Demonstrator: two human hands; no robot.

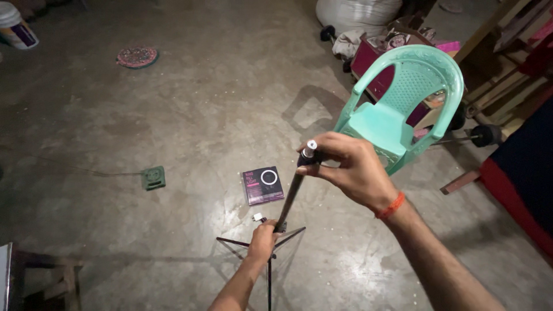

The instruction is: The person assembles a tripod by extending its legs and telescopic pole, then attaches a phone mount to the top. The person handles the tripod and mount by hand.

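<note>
Your right hand (351,167) grips the top of the tripod pole (292,193), fingers closed around its tip. Your left hand (262,242) clasps the pole low down, just above the spread legs (245,243) on the floor (173,115). The pole leans toward the green chair (397,103). Loosening either grip may let it topple onto the small box (263,185) beside the legs.

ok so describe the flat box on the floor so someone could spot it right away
Start at the turquoise plastic chair and look left and down across the bare concrete floor. The flat box lies just beyond the black tripod stand; it is dark, square, and alone shows a white ring.
</note>
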